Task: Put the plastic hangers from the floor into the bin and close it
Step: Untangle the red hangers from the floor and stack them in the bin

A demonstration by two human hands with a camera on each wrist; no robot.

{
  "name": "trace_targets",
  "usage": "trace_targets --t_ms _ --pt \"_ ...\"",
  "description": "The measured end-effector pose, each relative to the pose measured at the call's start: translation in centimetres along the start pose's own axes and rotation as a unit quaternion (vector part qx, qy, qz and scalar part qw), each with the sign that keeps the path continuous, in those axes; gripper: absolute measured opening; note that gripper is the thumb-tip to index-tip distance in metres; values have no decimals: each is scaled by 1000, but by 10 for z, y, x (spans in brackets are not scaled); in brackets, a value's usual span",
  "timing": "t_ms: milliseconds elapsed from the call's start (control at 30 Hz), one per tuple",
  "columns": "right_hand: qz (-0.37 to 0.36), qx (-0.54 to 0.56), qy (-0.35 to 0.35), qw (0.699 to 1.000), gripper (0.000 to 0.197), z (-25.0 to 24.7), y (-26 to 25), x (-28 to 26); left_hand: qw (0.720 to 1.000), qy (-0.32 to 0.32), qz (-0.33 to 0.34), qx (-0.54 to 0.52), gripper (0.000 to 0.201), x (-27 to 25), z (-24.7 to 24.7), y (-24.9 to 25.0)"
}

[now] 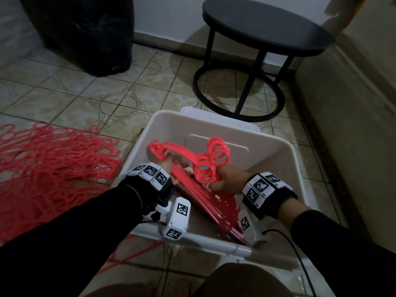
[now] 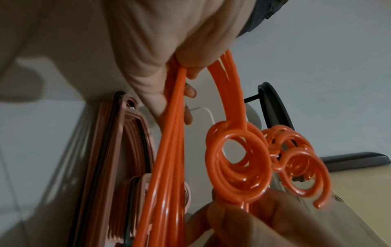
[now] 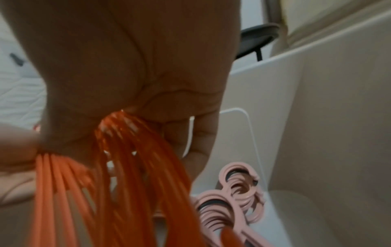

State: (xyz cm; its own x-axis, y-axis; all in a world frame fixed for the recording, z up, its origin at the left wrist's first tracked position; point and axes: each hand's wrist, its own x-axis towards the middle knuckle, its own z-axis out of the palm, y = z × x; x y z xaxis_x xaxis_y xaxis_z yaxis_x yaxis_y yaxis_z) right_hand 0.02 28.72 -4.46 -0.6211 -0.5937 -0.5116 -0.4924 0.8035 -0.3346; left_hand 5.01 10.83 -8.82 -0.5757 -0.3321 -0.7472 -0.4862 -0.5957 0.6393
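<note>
Hangers, a bright red-orange bundle, are inside the open white bin, gripped at both ends. The left hand curls round the arms of the bundle at about 9 o'clock in the bin; the right hand clamps the necks just below the hooks, nearer 3 o'clock. Under the bundle, a stack of pale pink hangers already lies on the bin floor.

By my reading the task is well short of half done. A big tangled heap of red hangers sits on the tiled floor at 9 o'clock from the bin, and a few more poke out beside its near left corner. The lid looks to be the white panel behind the bin at 12 o'clock, though I cannot be sure.

The held hangers are thin, glossy rods with round looped hooks, bunched tightly and overlapping, so they look likely to snag on one another.
</note>
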Motion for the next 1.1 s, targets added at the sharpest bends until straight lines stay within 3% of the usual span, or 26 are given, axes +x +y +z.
trace_targets --t_ms 100,200,300,433,533,600,667,733,900,1000,1100 --pt "-8 -14 1 1000 33 0 4 -1 998 -49 -17 37 22 -13 3 5" --pt "-7 -18 -4 1000 32 0 9 -2 984 -87 -43 146 32 -8 -5 12" --pt "15 -45 -24 999 37 4 14 -2 974 -87 0 207 15 -30 -11 29" --pt "41 -87 -80 992 38 14 10 3 957 -69 60 277 22 -46 -31 52" --pt "52 -116 -74 989 31 32 8 10 906 -47 149 393 32 -56 -48 75" --pt "17 -154 -51 987 45 58 39 37 884 -25 198 423 36 -56 -54 83" --pt "-12 -193 -111 975 62 72 48 58 895 -29 203 396 23 -53 -52 83" --pt "-18 -236 -129 963 65 52 1 24 913 -41 174 368 16 -49 -45 79" --pt "-2 -234 -94 968 64 42 -17 9 933 -70 125 331 18 -43 -36 75" --pt "2 -214 -126 969 64 48 -13 14 946 -78 110 296 17 -41 -37 78" --pt "6 -205 -113 972 60 44 -13 12 951 -85 102 280 17 -37 -39 78"
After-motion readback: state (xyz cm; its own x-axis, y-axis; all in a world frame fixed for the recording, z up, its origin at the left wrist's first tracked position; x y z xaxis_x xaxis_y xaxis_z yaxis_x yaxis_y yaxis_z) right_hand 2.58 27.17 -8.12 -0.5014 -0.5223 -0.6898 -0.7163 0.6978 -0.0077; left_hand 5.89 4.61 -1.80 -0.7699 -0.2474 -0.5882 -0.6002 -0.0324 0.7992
